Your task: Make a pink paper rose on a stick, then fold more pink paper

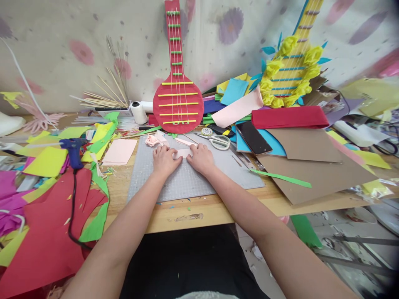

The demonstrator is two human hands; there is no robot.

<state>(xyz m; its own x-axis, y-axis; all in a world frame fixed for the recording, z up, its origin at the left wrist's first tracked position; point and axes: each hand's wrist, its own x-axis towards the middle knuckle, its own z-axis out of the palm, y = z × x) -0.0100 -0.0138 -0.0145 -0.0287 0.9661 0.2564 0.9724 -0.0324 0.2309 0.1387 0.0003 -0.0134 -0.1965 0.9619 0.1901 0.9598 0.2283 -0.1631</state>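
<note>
On the grey cutting mat (174,187), a small pale pink paper piece (183,153) spans the gap between my two hands. My left hand (166,161) is closed on its left end, the fingers bent. At the other end my right hand (201,158) pinches it with thumb and fingers. Part of the piece is hidden under the fingers. A pink paper rose (152,140) lies just beyond my left hand. Past my right hand are a pointed pink strip (184,141) and a pair of scissors (220,142) with pale handles.
A red paper lute (178,101) leans on the wall; a yellow one with roses (288,74) stands at right. On the left are pink sheets (119,151), a blue glue gun (74,151) with a cord, and red paper (50,224). A phone (254,138) and brown card (311,174) lie right.
</note>
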